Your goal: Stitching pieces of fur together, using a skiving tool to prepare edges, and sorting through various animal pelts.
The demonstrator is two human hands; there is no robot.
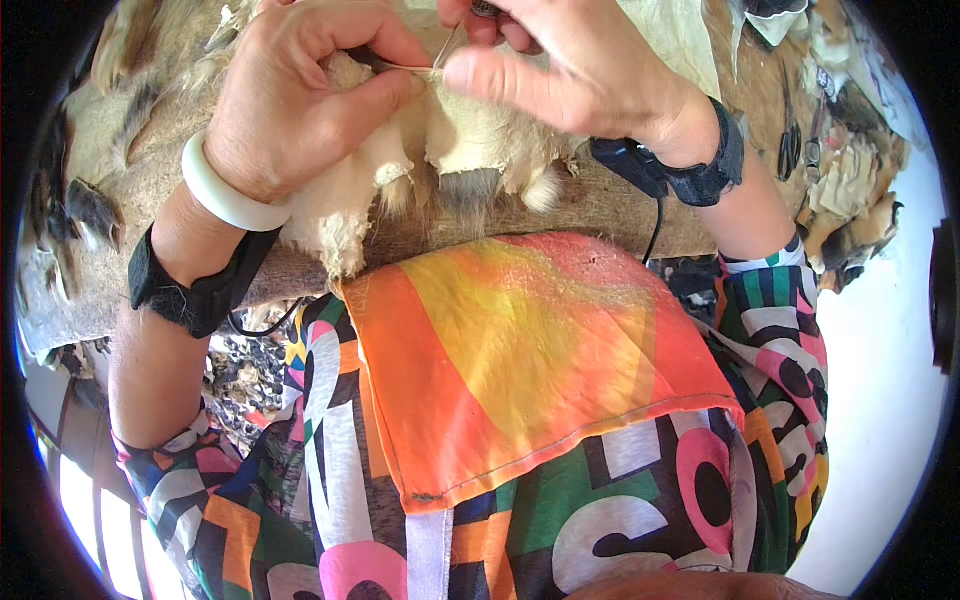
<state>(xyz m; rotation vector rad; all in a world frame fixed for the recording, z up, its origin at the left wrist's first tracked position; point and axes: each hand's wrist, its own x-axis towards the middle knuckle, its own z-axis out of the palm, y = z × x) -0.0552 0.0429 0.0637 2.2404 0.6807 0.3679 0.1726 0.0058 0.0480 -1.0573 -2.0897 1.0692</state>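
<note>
Head view. The left hand (300, 105) pinches the upper edge of the fur pelt (468, 140), which extends toward the person over the table (610, 205). A thin strand (446, 48) slants up and rightward from between the thumb tips toward the right hand (585, 80); whether the latter's curled fingers clamp it cannot be told.

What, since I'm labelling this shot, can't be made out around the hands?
All in the head view:
Left hand: partly cut off by the upper edge.
Right hand: also cut off there; its thumb looks blurred.
Dark round piece by the right fingers: cut off by that edge, too small to identify.
Thin item between the hands: too fine to tell whether needle or thread.
Pale hide: partly hidden by both hands.
</note>
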